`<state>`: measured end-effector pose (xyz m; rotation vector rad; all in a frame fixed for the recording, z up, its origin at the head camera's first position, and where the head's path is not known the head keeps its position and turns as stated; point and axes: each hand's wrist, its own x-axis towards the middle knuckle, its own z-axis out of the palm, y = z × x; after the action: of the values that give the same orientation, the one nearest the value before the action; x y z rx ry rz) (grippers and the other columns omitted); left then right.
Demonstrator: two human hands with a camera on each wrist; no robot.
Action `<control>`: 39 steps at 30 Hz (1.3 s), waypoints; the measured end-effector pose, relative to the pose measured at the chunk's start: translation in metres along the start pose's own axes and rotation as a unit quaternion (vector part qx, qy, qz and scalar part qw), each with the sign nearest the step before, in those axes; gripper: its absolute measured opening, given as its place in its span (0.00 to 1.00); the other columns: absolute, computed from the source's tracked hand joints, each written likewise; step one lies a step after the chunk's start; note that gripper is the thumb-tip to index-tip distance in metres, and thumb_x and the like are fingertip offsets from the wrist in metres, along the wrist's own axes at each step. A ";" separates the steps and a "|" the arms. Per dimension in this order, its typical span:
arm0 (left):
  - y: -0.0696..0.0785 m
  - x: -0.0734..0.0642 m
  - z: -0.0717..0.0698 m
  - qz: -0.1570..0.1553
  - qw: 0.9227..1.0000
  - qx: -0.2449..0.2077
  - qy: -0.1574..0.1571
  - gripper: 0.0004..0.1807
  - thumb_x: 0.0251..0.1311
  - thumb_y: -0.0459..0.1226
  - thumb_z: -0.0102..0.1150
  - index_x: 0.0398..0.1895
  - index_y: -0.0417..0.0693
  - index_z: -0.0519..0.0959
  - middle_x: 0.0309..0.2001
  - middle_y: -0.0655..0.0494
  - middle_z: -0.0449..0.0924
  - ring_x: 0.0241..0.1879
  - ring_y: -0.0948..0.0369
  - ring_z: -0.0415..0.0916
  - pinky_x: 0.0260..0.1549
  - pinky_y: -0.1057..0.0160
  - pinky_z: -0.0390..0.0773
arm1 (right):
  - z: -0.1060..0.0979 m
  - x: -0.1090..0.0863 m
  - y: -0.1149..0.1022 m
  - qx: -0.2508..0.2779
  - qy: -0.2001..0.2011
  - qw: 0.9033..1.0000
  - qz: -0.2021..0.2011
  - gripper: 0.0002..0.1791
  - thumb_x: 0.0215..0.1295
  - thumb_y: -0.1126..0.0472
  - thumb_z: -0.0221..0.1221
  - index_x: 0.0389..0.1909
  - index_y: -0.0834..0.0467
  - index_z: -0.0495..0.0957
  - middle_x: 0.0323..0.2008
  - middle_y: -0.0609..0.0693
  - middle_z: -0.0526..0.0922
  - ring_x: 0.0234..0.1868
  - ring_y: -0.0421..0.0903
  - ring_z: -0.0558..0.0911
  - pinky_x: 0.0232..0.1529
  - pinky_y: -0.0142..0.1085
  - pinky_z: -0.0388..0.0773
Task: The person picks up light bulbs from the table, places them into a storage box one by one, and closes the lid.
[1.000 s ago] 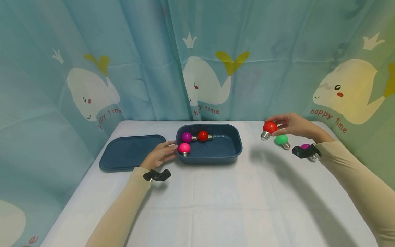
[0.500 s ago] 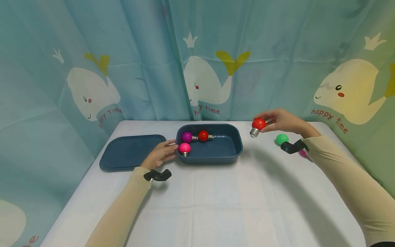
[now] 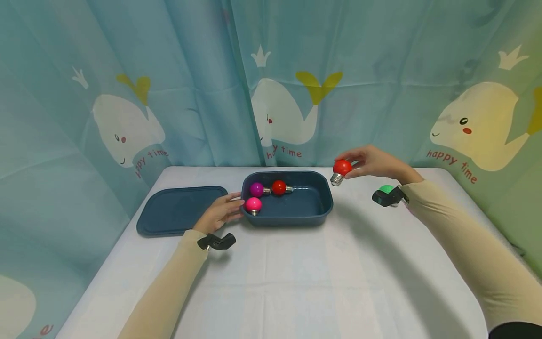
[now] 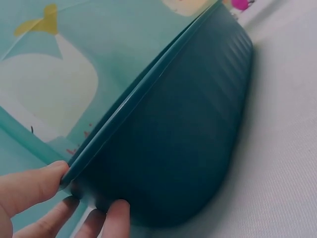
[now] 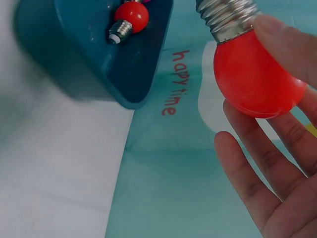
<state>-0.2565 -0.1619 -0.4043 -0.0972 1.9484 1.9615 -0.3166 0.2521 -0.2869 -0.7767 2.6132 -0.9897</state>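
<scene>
Over the table just off the box's right end, my right hand (image 3: 370,160) holds a red light bulb (image 3: 342,167) between thumb and fingers. Its silver screw base (image 5: 229,17) tips down and left in the head view. At the left end of the dark blue box (image 3: 292,220), my left hand (image 3: 219,212) touches the rim and outer wall with extended fingers; the left wrist view shows the fingertips (image 4: 58,171) right at the rim. Inside the box's left half lie a purple bulb (image 3: 256,189), another red bulb (image 3: 278,187) and a pink bulb (image 3: 253,204).
A flat dark blue lid (image 3: 179,210) lies left of the box. On the right, a green bulb (image 3: 386,188) is partly hidden by the black wrist camera (image 3: 387,196). A whale-print curtain (image 3: 203,94) hangs behind the white-covered table (image 3: 296,282).
My right hand has carried the red bulb leftward and slightly up, closer to the box. The purple bulb at the right has become hidden by the sleeve. My left hand stays at the box.
</scene>
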 end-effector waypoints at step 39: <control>0.000 0.000 0.004 -0.021 0.999 -0.003 0.028 0.32 0.67 0.33 0.48 0.72 0.41 0.52 0.70 0.39 0.55 0.67 0.46 0.59 0.65 0.48 0.66 | 0.051 0.082 -0.044 0.004 -0.089 0.992 -0.093 0.27 0.53 0.65 0.68 0.55 0.64 0.75 0.52 0.61 0.79 0.51 0.55 0.79 0.48 0.41 0.83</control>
<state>-0.2556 -0.1583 -0.4039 -0.1958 1.9589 1.9587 -0.3470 0.1514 -0.2979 -1.0702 2.4175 -0.9307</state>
